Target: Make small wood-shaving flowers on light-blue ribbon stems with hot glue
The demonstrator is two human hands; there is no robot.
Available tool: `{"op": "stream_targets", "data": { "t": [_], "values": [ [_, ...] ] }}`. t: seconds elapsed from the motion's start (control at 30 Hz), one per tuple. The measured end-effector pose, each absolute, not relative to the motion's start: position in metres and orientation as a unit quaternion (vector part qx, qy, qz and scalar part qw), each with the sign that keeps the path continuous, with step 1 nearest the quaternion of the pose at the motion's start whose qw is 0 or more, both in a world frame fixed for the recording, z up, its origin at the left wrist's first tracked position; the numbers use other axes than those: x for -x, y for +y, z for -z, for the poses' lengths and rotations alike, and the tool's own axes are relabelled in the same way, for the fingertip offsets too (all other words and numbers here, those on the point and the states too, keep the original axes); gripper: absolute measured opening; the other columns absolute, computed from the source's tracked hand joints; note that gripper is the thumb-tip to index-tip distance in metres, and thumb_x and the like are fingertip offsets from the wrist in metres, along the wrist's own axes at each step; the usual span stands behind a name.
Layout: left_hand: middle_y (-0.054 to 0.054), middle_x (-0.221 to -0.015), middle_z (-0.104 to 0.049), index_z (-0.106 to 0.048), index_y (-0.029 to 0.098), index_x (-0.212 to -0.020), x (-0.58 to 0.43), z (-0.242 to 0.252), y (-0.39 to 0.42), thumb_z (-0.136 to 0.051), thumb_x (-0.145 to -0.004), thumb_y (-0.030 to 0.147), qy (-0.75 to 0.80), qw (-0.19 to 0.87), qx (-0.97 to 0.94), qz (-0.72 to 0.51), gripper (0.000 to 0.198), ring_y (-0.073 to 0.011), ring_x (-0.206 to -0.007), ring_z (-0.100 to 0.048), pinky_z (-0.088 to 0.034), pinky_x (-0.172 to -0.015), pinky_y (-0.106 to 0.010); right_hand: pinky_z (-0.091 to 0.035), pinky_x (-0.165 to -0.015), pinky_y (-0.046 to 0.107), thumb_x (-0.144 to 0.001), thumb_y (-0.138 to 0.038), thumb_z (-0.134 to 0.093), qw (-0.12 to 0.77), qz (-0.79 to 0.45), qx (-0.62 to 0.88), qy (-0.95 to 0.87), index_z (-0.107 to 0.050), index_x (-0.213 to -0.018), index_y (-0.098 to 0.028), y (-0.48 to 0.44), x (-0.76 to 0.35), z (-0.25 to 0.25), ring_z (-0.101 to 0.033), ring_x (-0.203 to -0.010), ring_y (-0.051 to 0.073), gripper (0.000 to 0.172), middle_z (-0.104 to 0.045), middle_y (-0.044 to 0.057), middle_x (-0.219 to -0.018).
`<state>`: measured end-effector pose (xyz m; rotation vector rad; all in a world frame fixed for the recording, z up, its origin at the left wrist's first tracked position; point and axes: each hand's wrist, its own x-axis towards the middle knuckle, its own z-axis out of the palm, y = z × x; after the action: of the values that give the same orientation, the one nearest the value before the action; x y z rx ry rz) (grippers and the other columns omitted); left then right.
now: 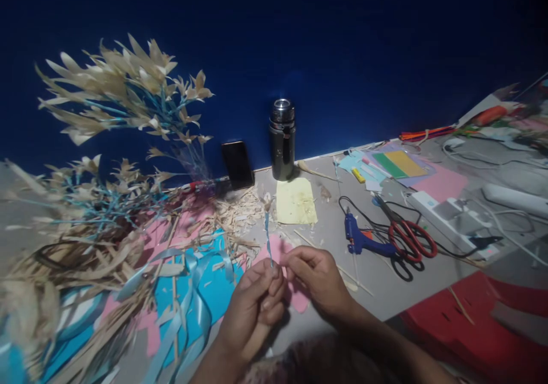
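Note:
My left hand (256, 301) is closed around the lower end of a thin blue-wrapped flower stem (268, 237), which stands nearly upright with a small pale tip at its top. Just to the right, my right hand (320, 277) is pinched close to the stem's base; whatever lies between its fingers is too small to make out. Beneath both hands lies pink paper (298, 298). Light blue ribbon (199, 298) curls over bright blue paper (216, 290) on the left, beside dried husk strips (124, 304).
Pale husk flowers (145, 81) on blue stems rise at the left. A phone (238, 165) leans on the wall by a dark flask (282, 144). Yellow paper (295, 201) lies in front. Rightward are a blue glue gun (363, 241), red-handled scissors (413, 240) and a power strip (454, 224).

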<state>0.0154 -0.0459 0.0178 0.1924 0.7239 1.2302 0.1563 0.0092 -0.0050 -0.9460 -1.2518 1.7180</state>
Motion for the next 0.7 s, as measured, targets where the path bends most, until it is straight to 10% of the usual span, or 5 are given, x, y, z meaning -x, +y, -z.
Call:
{"op": "stream_targets", "data": {
  "t": [0.43, 0.7],
  "values": [
    [0.006, -0.059, -0.041, -0.062, 0.013, -0.073, -0.012, -0.014, -0.052, -0.080, -0.082, 0.022, 0.251, 0.798, -0.104, -0.538, 0.022, -0.0034, -0.046, -0.014, -0.020, -0.036, -0.009, -0.028, -0.046, 0.022, -0.096, -0.051, -0.058, 0.475, -0.678, 0.358, -0.431, -0.042, -0.057, -0.021, 0.009, -0.152, 0.017, -0.033, -0.046, 0.008, 0.052, -0.039, -0.007, -0.048],
    [0.006, -0.057, -0.040, -0.064, 0.013, -0.075, -0.013, -0.007, -0.051, -0.079, -0.083, 0.027, 0.288, 0.775, -0.129, -0.547, 0.022, -0.0027, -0.045, -0.017, -0.021, -0.039, -0.011, -0.037, -0.052, 0.021, -0.076, -0.041, -0.083, 0.440, -0.667, 0.395, -0.454, -0.070, -0.076, -0.016, 0.013, -0.157, 0.010, -0.049, -0.056, 0.010, 0.028, -0.064, -0.001, -0.067]
  ]
}}
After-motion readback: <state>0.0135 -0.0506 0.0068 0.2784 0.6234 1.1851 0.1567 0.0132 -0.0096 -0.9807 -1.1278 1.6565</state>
